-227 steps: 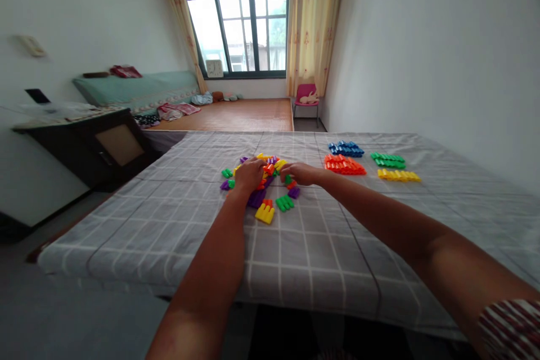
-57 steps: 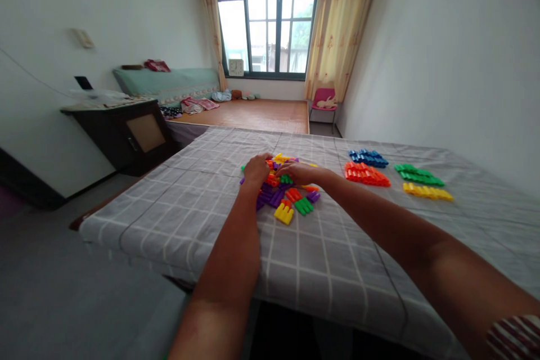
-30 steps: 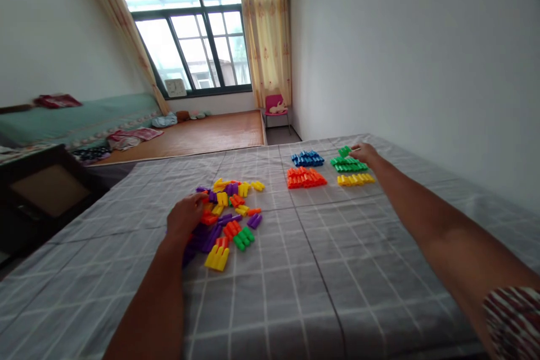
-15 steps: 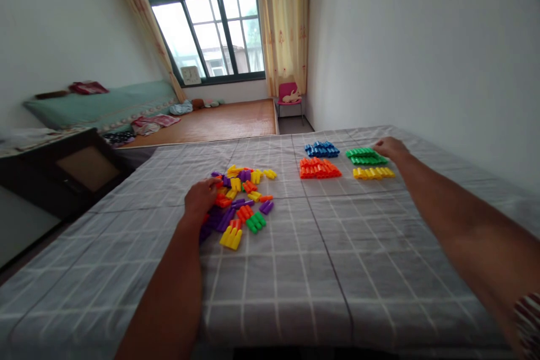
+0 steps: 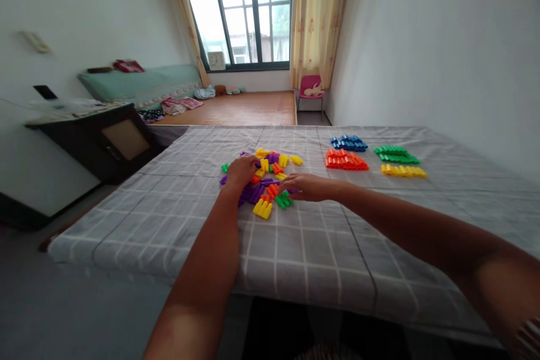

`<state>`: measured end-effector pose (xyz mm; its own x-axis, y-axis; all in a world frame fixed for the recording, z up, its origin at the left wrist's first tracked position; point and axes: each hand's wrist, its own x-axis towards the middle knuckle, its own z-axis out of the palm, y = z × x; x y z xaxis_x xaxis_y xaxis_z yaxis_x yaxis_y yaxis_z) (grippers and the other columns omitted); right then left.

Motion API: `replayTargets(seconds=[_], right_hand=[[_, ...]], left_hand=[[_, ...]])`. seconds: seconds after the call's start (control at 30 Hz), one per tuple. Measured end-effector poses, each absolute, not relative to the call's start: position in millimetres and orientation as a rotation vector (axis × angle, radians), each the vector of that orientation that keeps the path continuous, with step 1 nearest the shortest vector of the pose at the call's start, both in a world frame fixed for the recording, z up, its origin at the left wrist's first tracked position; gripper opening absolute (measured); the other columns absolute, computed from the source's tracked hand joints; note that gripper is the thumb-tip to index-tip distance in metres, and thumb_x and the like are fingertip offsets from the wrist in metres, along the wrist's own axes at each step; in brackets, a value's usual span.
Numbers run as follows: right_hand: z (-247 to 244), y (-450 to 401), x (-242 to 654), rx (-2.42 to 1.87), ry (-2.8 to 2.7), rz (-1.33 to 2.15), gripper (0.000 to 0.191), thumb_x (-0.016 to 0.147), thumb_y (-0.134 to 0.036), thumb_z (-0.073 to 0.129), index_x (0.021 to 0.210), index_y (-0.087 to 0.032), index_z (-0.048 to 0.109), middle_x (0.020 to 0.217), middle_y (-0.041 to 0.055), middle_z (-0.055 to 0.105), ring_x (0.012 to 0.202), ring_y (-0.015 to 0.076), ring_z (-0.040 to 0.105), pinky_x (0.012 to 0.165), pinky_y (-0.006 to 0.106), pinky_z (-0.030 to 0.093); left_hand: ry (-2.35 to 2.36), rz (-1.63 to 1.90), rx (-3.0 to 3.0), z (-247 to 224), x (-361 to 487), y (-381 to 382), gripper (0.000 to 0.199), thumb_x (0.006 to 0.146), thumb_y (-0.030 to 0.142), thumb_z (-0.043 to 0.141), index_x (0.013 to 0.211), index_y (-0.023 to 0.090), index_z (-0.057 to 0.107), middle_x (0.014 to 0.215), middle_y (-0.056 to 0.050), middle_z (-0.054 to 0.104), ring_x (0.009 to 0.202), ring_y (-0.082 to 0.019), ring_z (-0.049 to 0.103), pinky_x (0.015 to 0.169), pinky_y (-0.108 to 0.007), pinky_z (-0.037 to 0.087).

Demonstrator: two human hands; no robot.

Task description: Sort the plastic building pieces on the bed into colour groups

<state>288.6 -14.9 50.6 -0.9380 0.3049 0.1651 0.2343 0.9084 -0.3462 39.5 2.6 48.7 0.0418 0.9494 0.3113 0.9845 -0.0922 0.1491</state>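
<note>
A mixed heap of purple, yellow, orange and green plastic pieces lies on the checked cloth, with a yellow piece (image 5: pixel 262 208) at its near edge. My left hand (image 5: pixel 242 171) rests on the heap's left side, its fingers bent over the pieces; what they touch is hidden. My right hand (image 5: pixel 307 187) is at the heap's right edge, fingers apart, just above a green piece (image 5: pixel 284 199). To the right lie sorted groups: blue pieces (image 5: pixel 349 143), orange pieces (image 5: pixel 346 160), green pieces (image 5: pixel 396 154) and yellow pieces (image 5: pixel 404 171).
The grey checked cloth (image 5: pixel 312 247) covers the table. Beyond it stand a low wooden bed (image 5: pixel 253 108) and a pink chair (image 5: pixel 310 85) below the window. A dark cabinet (image 5: pixel 122 140) stands at the left, a white wall at the right.
My right hand has moved left from the green group to the mixed heap, and its fingers have spread. My left hand stays at the heap. The view has shifted.
</note>
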Motion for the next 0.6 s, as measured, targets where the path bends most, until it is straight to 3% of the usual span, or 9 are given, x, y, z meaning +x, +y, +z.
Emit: replayTargets(seconds=[0.2,0.3,0.6], right_hand=[[60,-22,278,-0.593,-3.019,0.549,0.038,0.078,-0.025,0.073,0.114,-0.017,0.065,0.093,0.0051,0.067,0.077,0.0143,0.059,0.067,0.024,0.042],[66,-20,290,-0.664,-3.052,0.750,0.032,0.077,-0.032,0.075,0.105,-0.018,0.068,0.079,-0.0001,0.064,0.065,0.0101,0.055,0.059,0.021,0.038],[59,8,392,-0.978,-2.413,1.286,0.043,0.075,-0.050,0.073,0.100,-0.017,0.063,0.074,-0.0009,0.065,0.060,0.0104,0.060,0.054,0.021,0.046]], left_hand=[[-2.017,-0.481,-2.205,49,40,4,0.036,0.090,0.023,0.042,0.111,0.029,0.071,0.113,-0.003,0.071,0.100,-0.019,0.065,0.085,-0.027,0.049],[-1.991,-0.471,-2.230,50,41,5,0.036,0.090,0.024,0.041,0.110,0.029,0.071,0.113,-0.003,0.071,0.100,-0.020,0.066,0.085,-0.028,0.049],[-2.001,-0.349,-2.222,52,42,6,0.037,0.087,0.024,0.041,0.110,0.028,0.071,0.111,-0.003,0.072,0.100,-0.021,0.066,0.084,-0.027,0.049]])
